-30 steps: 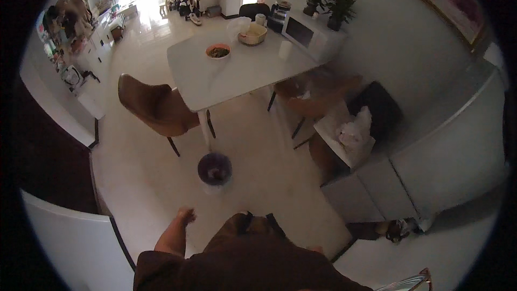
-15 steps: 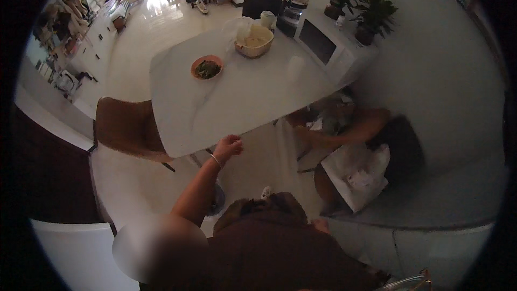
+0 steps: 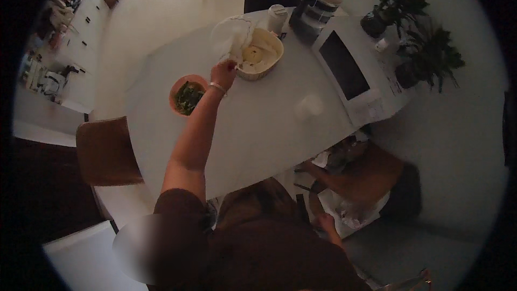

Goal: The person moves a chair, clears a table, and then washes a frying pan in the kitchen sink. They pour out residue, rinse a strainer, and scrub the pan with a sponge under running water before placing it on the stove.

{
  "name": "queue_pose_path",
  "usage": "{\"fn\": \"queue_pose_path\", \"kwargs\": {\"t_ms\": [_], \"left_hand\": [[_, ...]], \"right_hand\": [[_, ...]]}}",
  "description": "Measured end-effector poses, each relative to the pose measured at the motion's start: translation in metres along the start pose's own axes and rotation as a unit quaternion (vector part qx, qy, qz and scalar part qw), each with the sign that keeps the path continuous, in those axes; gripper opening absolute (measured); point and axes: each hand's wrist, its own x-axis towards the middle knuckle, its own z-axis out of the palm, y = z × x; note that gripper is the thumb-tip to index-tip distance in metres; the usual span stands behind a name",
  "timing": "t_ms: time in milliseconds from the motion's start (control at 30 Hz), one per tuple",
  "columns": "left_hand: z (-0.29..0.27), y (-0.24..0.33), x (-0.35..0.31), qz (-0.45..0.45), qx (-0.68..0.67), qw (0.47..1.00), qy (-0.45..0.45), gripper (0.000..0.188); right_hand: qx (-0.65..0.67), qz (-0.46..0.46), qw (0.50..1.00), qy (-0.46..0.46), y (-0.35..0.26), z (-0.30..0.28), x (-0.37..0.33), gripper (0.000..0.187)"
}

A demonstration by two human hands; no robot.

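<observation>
My left hand (image 3: pixel 223 74) reaches across the table to the near left rim of a pale basket (image 3: pixel 260 70). Its fingers are curled together beside a crumpled white plastic bag (image 3: pixel 231 40) draped over that side; what they pinch, if anything, is hidden. A round pale yellow item (image 3: pixel 253 54) lies inside the basket. Just left of my left forearm sits an orange bowl (image 3: pixel 173 96) with leafy greens (image 3: pixel 188 98). Low on the right, my right hand (image 3: pixel 325 221) hangs by my side near a chair with a white bag; its fingers are too dim to read.
A white microwave (image 3: pixel 371 109) stands on the table's right side, with potted plants (image 3: pixel 408 73) on and beside it. Behind the basket are a white canister (image 3: pixel 277 19) and a clear jug (image 3: pixel 321 5). Brown chairs (image 3: pixel 107 151) flank the marble-look table (image 3: pixel 258 134).
I have come closer to the table. My left hand has gone from the near table edge forward to the basket. My right hand has swung forward a little at my side.
</observation>
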Motion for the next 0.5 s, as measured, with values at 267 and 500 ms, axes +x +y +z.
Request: {"fn": "queue_pose_path", "kwargs": {"t_ms": [267, 500], "left_hand": [[0.080, -0.042, 0.094, 0.020, 0.123, 0.989, -0.081, 0.022], [0.102, 0.004, 0.118, -0.006, 0.281, 0.941, -0.191, 0.037]], "right_hand": [[0.104, 0.097, 0.990, -0.025, 0.008, -0.008, 0.047, 0.024], [0.039, 0.060, 0.997, -0.023, -0.053, -0.002, 0.057, 0.022]]}}
